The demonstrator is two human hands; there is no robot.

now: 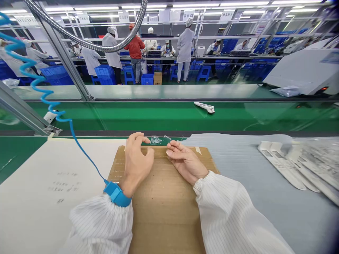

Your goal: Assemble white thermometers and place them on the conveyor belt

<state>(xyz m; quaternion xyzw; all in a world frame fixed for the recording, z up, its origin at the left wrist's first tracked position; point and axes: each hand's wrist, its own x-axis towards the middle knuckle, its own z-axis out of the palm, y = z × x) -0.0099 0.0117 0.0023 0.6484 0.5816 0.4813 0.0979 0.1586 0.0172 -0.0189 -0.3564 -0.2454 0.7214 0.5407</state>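
1. The small crumpled scrap of clear plastic film (156, 140) lies at the far edge of the flat brown corrugated cardboard sheet (164, 211), between the two hands. The left hand (136, 160) arches thumb and forefinger in an open C just short of the scrap and grips nothing. The right hand (185, 160) has its fingers curled inward at that same edge. We cannot tell whether they pinch the thin clear strand beside them.
2. The scrap looks feather-light and nearly vanishes against its background. We judge that a clumsy nudge from either hand could push it off the far edge of the cardboard onto the green conveyor belt (159, 116) beyond, where it would be hard to spot.
3. A coiled blue cord (79, 144) runs from the blue wrist strap (116, 194) on the left wrist across the white paper sheet (53, 176) to the left of the cardboard. A wide sweep of that arm could pull the cord taut, jerk the hand and spoil a fine grip.
4. Both loose white sleeves lie over the near half of the cardboard. We cannot tell whether the sheet is fastened down. If it is not, a dragged cuff could shift it and carry the scrap along.
5. Flat white parts in clear bags (291, 165) lie on the grey foam mat (238, 165) to the right of the cardboard, well apart from it. We think only a careless swing of the right elbow would disturb them.
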